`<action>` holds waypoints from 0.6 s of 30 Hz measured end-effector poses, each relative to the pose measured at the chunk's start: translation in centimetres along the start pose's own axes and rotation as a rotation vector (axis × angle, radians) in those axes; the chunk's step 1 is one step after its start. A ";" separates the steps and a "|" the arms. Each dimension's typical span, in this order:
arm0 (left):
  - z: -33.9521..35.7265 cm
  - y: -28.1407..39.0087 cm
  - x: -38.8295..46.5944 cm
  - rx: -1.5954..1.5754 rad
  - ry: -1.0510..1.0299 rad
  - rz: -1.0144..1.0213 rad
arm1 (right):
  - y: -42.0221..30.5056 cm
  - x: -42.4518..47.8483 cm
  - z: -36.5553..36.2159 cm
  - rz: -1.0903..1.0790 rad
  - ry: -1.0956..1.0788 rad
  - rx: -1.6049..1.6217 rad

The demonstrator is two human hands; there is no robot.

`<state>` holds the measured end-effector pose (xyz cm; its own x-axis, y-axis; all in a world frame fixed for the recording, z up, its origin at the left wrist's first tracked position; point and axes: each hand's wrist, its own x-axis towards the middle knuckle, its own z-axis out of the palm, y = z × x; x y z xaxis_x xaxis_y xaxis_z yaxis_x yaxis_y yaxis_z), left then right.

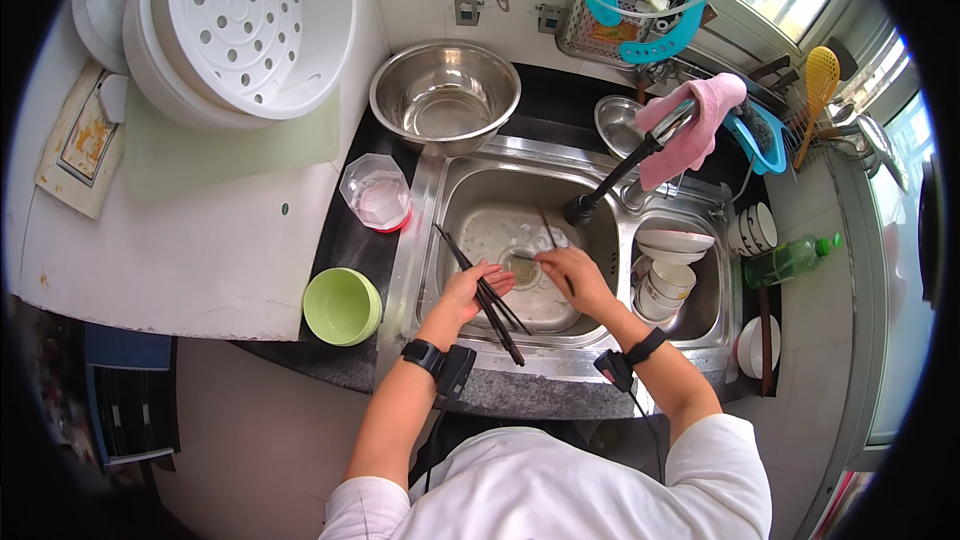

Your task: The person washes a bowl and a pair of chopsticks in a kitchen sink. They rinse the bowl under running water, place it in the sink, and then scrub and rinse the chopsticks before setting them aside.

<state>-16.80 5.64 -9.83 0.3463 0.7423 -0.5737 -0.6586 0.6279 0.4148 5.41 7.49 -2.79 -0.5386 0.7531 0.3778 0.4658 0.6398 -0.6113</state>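
Over the larger basin of a stainless steel sink (480, 199), my left hand (461, 292) holds a bundle of several dark chopsticks (508, 341). The bundle crosses the palm at a slant, its lower ends above the front rim. To its right, my right hand (577, 277) grips at least one more dark chopstick (545, 219), which points up and away from me. A short dark tip also shows by those fingers; whether it is a second chopstick I cannot tell. Below the hands lies the drain (520, 270). The black faucet nozzle (581, 210) hangs just beyond my right hand.
A pink cloth (694, 124) drapes over the faucet. Bowls and plates (675, 240) fill the smaller basin. A large steel bowl (446, 97) stands behind the sink. Green bowls (341, 307) and a clear plastic container (375, 191) sit left, a green bottle (787, 261) right.
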 end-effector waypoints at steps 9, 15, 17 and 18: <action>-1.2 0.1 -3.9 0.273 -0.039 -0.035 | 7.9 -1.9 6.5 0.624 -0.008 0.396; -1.8 0.4 -4.9 0.160 -0.071 0.032 | 10.5 -0.7 6.7 0.682 0.071 0.449; -2.0 0.0 -5.2 0.177 -0.048 0.036 | 10.5 -1.0 7.5 0.711 0.063 0.532; -2.0 -0.2 -5.3 0.185 -0.037 0.038 | 10.6 -1.2 8.0 0.728 0.056 0.537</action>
<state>-19.87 1.14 -8.28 0.3500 0.7719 -0.5307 -0.5384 0.6294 0.5603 5.39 12.15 -15.27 -0.1975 0.9589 -0.2039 0.2795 -0.1443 -0.9492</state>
